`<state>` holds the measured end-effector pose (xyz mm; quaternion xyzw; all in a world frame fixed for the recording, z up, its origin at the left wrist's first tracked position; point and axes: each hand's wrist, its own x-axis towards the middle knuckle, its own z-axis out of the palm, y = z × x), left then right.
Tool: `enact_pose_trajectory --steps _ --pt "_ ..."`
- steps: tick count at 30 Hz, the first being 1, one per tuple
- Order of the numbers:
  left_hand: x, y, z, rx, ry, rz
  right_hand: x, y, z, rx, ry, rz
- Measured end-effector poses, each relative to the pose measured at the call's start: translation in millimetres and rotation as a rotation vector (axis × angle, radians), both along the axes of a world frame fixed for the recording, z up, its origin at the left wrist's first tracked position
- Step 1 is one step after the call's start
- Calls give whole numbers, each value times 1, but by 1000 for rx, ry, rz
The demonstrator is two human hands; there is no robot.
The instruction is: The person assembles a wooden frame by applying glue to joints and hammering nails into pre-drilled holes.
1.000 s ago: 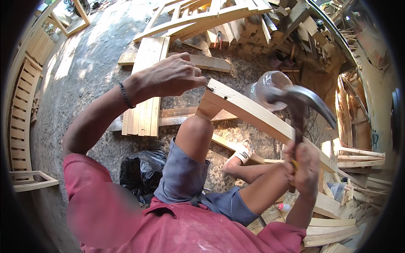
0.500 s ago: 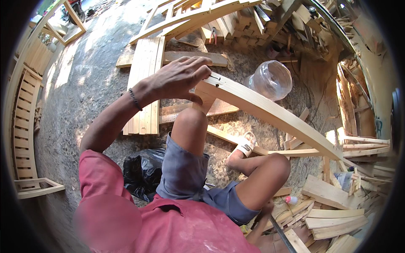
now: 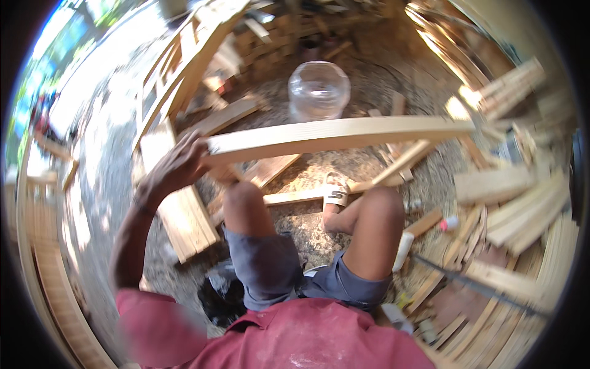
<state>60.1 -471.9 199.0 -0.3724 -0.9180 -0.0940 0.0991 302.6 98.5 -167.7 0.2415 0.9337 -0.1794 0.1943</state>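
A long, slightly curved wooden beam [image 3: 332,133] runs across the middle of the view in front of my knees. At its left end is my left hand [image 3: 179,161], blurred, its fingers closed over the end of the wood. A dark mark shows on the beam close to my fingertips. The far right end of the beam reaches the scattered timber. My right hand is out of sight. On the right, a thin dark bar [image 3: 467,283] lies slanting over loose wood pieces.
A clear plastic container [image 3: 318,92] stands beyond the beam. Stacked planks [image 3: 187,227] lie to the left, and a black plastic bag [image 3: 222,294] sits beside my leg. A curved wooden frame [image 3: 184,71] stands at the back left. Offcuts [image 3: 528,209] crowd the right, near a small red-capped bottle [image 3: 448,224].
The view has swung to the right and blurred. The beam now lies nearly level instead of slanting down. My left hand has closed more over its end, and my right hand has left the view.
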Motion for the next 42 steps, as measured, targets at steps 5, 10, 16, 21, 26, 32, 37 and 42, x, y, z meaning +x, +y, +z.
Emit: enact_pose_trajectory --steps 5,10,16,21,26,32,37,42 --pt "-2 10 15 -96 -3 -47 9 -14 -32 -62 -28 -69" --pt "-2 18 16 -119 -44 -118 48 -10 -78 -54 86 -147" --pt "20 -7 16 -148 -43 -41 -80 -17 75 -1034 724 -743" --pt "4 9 4 -64 -20 -101 -198 -8 281 -1476 830 -701" --pt "11 4 6 -57 -9 -47 -263 -54 340 -1766 720 -817" --pt "51 -15 -2 103 37 -10 -273 -63 347 -1730 699 -751" --pt "90 -33 -11 162 -28 0 -263 -86 381 -1717 689 -558" --pt "145 -38 -20 350 25 110 -255 -125 438 -1628 731 -367"
